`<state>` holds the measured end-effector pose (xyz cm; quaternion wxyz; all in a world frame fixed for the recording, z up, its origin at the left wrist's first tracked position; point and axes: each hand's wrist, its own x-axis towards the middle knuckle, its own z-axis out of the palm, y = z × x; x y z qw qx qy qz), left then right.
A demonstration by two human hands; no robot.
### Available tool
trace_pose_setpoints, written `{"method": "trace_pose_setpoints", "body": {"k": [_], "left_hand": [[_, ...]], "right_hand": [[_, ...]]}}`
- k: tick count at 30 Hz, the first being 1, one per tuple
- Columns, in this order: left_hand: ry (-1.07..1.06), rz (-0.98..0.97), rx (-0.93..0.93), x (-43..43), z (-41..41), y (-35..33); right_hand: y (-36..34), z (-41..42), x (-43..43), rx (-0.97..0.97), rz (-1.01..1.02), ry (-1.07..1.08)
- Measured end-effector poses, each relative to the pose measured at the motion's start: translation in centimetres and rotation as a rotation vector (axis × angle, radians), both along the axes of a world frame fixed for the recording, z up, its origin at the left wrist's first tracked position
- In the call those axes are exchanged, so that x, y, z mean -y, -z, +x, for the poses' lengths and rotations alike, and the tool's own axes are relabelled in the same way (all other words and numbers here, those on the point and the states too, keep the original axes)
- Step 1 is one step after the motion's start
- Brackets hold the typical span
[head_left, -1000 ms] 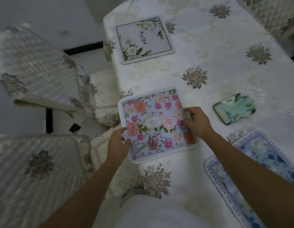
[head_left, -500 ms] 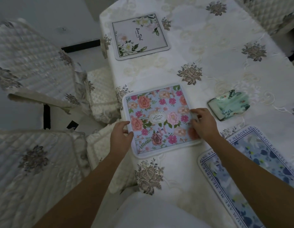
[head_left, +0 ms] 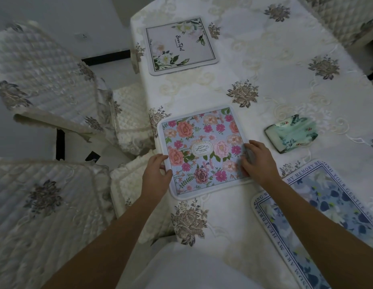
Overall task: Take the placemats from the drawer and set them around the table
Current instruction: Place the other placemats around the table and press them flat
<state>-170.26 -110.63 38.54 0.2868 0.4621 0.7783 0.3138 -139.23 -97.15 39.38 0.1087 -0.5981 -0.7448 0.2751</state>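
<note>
Floral placemat (head_left: 202, 151) had slid inward onto the table (head_left: 285, 84); left hand (head_left: 156, 174) and right hand (head_left: 258, 161) seemingly pressed flat on its edges, not gripping; placement nearly done.

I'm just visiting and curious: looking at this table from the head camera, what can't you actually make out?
- Blue placemat: cut off by the right and bottom edges, and the right forearm crosses it, so its lettering is incomplete.
- Pink floral placemat: the right hand hides its right edge, the left hand part of its left edge.
- Green packet: print too small to read.
- The drawer: not in view.
- The table's far end: cut off by the top edge.
</note>
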Motion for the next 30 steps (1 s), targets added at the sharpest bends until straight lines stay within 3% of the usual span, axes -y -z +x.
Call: {"method": "trace_pose_setpoints", "body": {"k": [12,17,21,25,30], "left_hand": [[0.024,-0.028,-0.03,0.6,0.5,-0.2],[0.016,-0.031,-0.038,-0.6,0.2,-0.4],[0.013,-0.015,-0.094,-2.5,0.0,-0.6],[0.078,-0.014,-0.166,-4.7,-0.3,-0.8],[0.026,-0.042,-0.129,-7.5,-0.3,-0.7]], "right_hand": [[-1.0,-0.8,0.1,0.071,-0.073,-0.028],[-1.4,-1.7,0.2,0.044,0.007,-0.096],[-2.0,-3.9,-0.8,0.026,0.072,-0.19],[-2.2,-7.2,-2.5,0.0,-0.01,-0.263],[-2.0,-11.4,-5.3,0.015,-0.025,-0.334]]}}
